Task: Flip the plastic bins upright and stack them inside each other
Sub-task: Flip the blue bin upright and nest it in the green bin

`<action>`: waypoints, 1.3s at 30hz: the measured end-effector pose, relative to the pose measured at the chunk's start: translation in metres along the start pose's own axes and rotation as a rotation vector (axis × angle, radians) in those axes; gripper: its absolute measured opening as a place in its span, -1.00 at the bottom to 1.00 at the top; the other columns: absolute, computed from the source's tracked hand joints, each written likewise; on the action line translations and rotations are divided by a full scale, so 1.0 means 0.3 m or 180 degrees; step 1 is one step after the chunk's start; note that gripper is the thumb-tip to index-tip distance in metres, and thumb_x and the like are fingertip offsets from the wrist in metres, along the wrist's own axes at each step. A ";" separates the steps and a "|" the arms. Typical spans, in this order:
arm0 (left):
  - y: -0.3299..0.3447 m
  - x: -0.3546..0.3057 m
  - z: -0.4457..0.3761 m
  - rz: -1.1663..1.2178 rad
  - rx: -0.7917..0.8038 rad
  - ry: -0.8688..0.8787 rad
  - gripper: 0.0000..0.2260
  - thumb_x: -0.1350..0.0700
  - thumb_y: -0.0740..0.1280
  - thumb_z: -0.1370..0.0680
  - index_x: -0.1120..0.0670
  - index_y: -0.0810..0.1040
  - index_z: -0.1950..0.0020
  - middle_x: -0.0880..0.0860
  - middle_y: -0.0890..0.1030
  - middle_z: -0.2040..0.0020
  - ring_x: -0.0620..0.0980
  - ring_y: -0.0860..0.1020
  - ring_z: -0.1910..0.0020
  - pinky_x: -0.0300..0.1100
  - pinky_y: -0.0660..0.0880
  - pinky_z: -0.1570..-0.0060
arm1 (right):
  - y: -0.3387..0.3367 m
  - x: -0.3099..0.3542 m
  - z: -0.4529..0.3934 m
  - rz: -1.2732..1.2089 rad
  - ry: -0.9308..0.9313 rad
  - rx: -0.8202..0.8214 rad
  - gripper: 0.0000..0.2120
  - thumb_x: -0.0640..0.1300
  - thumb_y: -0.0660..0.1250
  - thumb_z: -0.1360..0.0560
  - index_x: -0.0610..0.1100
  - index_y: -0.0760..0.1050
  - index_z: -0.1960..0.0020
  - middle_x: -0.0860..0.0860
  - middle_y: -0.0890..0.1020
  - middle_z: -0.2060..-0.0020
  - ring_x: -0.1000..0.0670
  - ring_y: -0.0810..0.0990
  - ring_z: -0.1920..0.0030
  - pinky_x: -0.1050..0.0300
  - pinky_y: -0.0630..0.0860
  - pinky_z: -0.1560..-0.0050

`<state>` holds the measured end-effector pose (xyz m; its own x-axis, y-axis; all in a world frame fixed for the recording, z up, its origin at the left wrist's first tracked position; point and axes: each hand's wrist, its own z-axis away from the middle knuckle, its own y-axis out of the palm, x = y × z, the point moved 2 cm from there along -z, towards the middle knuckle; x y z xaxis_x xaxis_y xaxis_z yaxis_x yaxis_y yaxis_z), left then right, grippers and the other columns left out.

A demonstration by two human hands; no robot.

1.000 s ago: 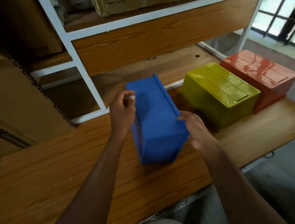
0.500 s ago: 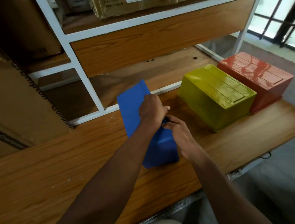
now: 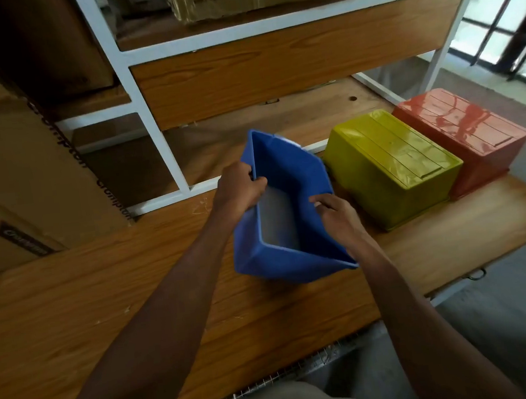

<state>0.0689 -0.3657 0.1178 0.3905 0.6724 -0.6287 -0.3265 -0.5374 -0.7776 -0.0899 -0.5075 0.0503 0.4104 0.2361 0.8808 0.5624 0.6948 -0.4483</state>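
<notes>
Under both hands the wooden surface (image 3: 109,302) ran wide and bare to the left of the left hand, open room as far as the cardboard boxes (image 3: 20,181) that overhung its far left corner; its near edge lay just below the forearms, and its right edge dropped off well beyond the right hand. Past the hands stood a white-framed shelf unit (image 3: 141,91), its lower bay open and dim, its contents hard to make out. To the right of the right hand sat the yellow bin (image 3: 392,165), upside down, close beside the blue bin, and beyond it the red bin (image 3: 467,133), also upside down, just beside the yellow one near the surface's right edge. Between the hands the blue bin (image 3: 297,251) was mouth up, tipped toward the right. Whether its base rested flat on the surface could not be told. The left hand (image 3: 237,189) was clamped on the bin's left wall, fingers curled over the rim. The right hand (image 3: 338,213) lay against the right wall with fingertips at the rim; its grip was partly hidden. The hands were apart, the bin's width between them.
</notes>
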 end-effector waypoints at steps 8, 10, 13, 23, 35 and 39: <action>0.060 0.144 0.106 0.0793 0.0208 -0.0162 -0.84 0.11 0.30 -0.65 0.14 0.65 -0.01 0.06 0.64 0.20 -0.03 0.61 0.26 -0.21 0.52 0.33 | -0.049 -0.030 0.001 0.1244 0.0251 -0.0684 -0.56 -0.02 0.27 -0.64 0.00 0.40 -0.50 -0.12 0.35 -0.46 -0.25 0.29 -0.43 -0.18 0.23 -0.42; 0.064 0.176 0.134 0.0901 0.0216 -0.0254 -0.85 0.12 0.29 -0.66 0.12 0.63 -0.01 0.04 0.61 0.24 -0.09 0.54 0.33 -0.31 0.42 0.41 | -0.059 -0.048 0.001 0.0693 0.0496 -0.0513 -0.58 -0.02 0.25 -0.66 -0.06 0.38 -0.50 -0.13 0.43 -0.39 -0.17 0.45 -0.28 -0.12 0.42 -0.26; 0.059 0.215 0.167 0.1088 0.0178 -0.0288 -0.86 0.12 0.28 -0.67 0.10 0.63 -0.06 0.09 0.67 0.13 0.06 0.64 0.22 -0.14 0.60 0.28 | -0.072 -0.077 0.006 -0.0217 0.1028 -0.0085 -0.63 0.00 0.22 -0.70 -0.12 0.44 -0.45 -0.08 0.59 -0.20 -0.10 0.59 -0.09 -0.11 0.57 -0.09; 0.063 0.269 0.251 0.1815 0.0150 -0.0652 -0.85 0.11 0.31 -0.66 -0.15 0.58 -0.09 0.03 0.69 -0.02 0.12 0.68 -0.03 0.13 0.65 -0.04 | -0.056 -0.080 0.022 -0.0914 0.1020 -0.0009 -0.82 -0.04 0.26 -0.68 -0.01 0.55 -0.24 -0.08 0.60 -0.10 -0.10 0.57 -0.06 -0.02 0.48 0.08; 0.000 0.328 0.414 0.2600 -0.0328 -0.1149 -0.84 0.08 0.27 -0.68 -0.13 0.59 -0.17 0.00 0.68 -0.06 -0.04 0.65 0.03 -0.18 0.52 0.21 | 0.006 -0.005 0.051 -0.0667 0.0555 0.0388 -0.81 -0.02 0.26 -0.67 -0.04 0.58 -0.20 -0.08 0.68 -0.05 -0.11 0.67 -0.05 -0.02 0.55 0.12; -0.061 0.414 0.541 0.2629 -0.0593 -0.1408 -0.82 0.08 0.26 -0.68 -0.17 0.60 -0.13 0.00 0.70 -0.06 -0.04 0.66 0.07 -0.18 0.53 0.24 | 0.081 0.062 0.086 -0.0569 0.0415 0.0831 -0.80 -0.03 0.26 -0.67 -0.06 0.59 -0.20 -0.08 0.71 -0.05 -0.14 0.70 -0.06 -0.10 0.62 0.01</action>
<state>-0.0162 -0.1896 0.0556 -0.2752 0.1552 -0.9488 -0.1960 -0.9752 -0.1027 -0.0869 -0.4687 0.0598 0.4196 0.0179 0.9075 0.4380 0.8717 -0.2197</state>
